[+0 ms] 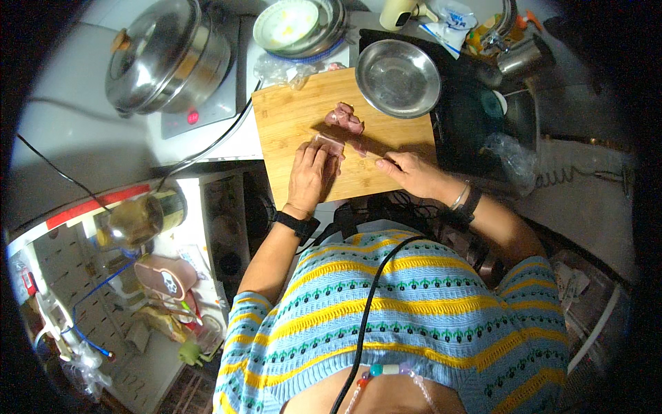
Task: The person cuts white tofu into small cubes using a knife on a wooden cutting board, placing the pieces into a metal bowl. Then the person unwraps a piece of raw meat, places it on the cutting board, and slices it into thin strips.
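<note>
My right hand (pixel 414 173) grips the handle of a kitchen knife (pixel 347 135), whose dark blade points left across a wooden cutting board (pixel 282 116). Just below the blade, my left hand (pixel 306 173) presses a piece of raw meat (pixel 331 145) onto the board with bent fingers. Part of that piece is hidden under the fingers. Beyond the blade lies a small heap of cut raw meat (pixel 344 118). A thin meat slice (pixel 359 150) rests close to the blade, on the side toward my right hand. A round stainless steel dish (pixel 398 77) overlaps the board's far right corner.
At the left, a lidded steel pot (pixel 170 67) stands on a flat cooktop (pixel 217 106). Stacked bowls (pixel 287 26) and a clear plastic bag (pixel 284 72) sit behind the board. The dark sink area (pixel 465 124) and a faucet (pixel 499 39) are at the right. A black cable (pixel 227 132) crosses the counter.
</note>
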Motion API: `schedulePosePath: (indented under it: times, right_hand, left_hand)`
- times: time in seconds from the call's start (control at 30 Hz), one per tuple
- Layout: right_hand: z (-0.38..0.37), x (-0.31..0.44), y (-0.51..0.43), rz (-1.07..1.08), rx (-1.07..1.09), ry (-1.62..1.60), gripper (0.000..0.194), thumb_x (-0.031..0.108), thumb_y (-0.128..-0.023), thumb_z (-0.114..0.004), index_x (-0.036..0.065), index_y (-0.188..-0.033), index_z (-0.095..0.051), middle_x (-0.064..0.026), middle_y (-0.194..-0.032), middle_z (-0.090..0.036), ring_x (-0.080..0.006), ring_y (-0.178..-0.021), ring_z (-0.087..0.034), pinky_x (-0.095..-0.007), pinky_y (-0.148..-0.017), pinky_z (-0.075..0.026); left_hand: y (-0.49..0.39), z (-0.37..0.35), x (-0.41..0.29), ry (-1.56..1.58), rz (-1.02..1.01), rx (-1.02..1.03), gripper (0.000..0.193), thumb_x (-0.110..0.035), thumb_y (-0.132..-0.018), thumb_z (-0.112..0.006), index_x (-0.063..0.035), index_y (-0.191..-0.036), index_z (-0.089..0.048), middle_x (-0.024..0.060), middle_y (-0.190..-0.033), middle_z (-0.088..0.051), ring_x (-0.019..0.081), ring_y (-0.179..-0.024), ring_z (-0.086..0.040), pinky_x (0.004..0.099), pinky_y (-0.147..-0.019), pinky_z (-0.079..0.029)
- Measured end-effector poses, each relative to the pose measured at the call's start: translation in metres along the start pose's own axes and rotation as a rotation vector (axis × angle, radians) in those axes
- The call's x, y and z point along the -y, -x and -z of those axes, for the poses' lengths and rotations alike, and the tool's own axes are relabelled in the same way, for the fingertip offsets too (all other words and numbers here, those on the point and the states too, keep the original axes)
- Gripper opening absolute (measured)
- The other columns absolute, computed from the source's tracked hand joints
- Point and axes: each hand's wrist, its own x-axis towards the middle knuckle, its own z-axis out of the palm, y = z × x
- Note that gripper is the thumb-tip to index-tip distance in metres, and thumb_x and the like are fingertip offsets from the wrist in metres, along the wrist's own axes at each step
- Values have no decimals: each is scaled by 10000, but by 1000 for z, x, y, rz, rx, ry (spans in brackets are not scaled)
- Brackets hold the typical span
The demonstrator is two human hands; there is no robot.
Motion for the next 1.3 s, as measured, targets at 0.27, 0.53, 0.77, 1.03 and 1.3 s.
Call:
schedulePosePath:
  times: [0.27, 0.53, 0.77, 1.03, 1.3]
  right_hand:
    - [-20, -1, -37, 107, 6, -95, 535, 457, -1049, -447, -36, -1008, -650, -304, -896, -669, -443, -835, -668, -500, -767, -502]
    - [-48, 5, -68, 133, -19, -69, 581, 489, -1042, -438, -54, -990, -639, -301, -910, -673, -451, -866, -662, -500, -790, -509]
    - [-7, -18, 11, -51, 49, 7, 554, 480, -1053, -445, -45, -1027, -619, -280, -885, -656, -386, -832, -654, -460, -783, -502]
    - [0, 2, 19, -123, 4, -83, 597, 516, -1041, -445, -46, -1019, -643, -270, -884, -670, -403, -842, -652, -464, -796, -507]
    - [-19, 16, 8, -119, 27, 71, 521, 453, -1048, -462, -37, -1016, -636, -302, -922, -667, -461, -899, -659, -500, -798, -509]
  left_hand:
    - [-1, -1, 2, 84, 39, -11, 297, -105, -852, -715, 7, -1114, -634, 191, -1109, -618, 375, -1048, -579, 423, -918, -498]
    - [2, -1, 4, 46, 36, 40, 284, -109, -842, -720, 9, -1089, -646, 189, -1101, -625, 372, -1035, -584, 424, -906, -502]
    - [8, -6, 8, -14, 50, 18, 374, -134, -857, -723, 4, -1192, -628, 186, -1231, -618, 373, -1159, -573, 418, -991, -486]
    - [21, 0, 6, 52, 60, -50, 408, -130, -829, -779, -36, -1203, -648, 163, -1256, -614, 360, -1172, -576, 424, -1004, -483]
    - [14, 4, 8, 43, 53, 9, 339, -115, -832, -744, -8, -1143, -663, 181, -1230, -622, 371, -1149, -580, 426, -981, -488]
